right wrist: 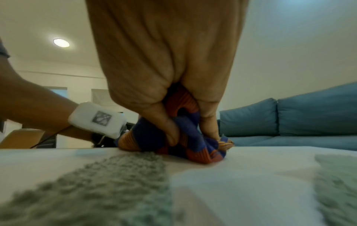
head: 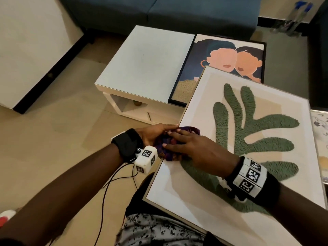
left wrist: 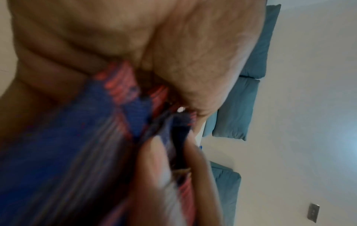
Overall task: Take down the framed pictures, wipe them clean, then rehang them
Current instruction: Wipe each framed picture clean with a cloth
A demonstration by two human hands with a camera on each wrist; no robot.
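Observation:
A light-framed picture (head: 198, 185) with a green tufted leaf shape lies tilted across my lap, and its surface (right wrist: 251, 183) fills the foreground of the right wrist view. A bunched blue, purple and orange cloth (head: 190, 130) sits at its left edge. My left hand (head: 159, 133) cups and grips the cloth (left wrist: 77, 137) from the left, off the frame's edge. My right hand (head: 188, 142) lies over it from the right, and its fingers (right wrist: 170, 130) pinch the cloth (right wrist: 193, 146) against the picture. A black-framed picture of two faces (head: 221, 59) lies flat on the white table (head: 145, 64).
A third picture (head: 321, 132) shows partly at the right edge. A blue sofa (head: 159, 11) stands behind the table, with bottles (head: 298, 15) on the floor at the far right. Cables (head: 115, 178) hang from my left wrist over the tiled floor.

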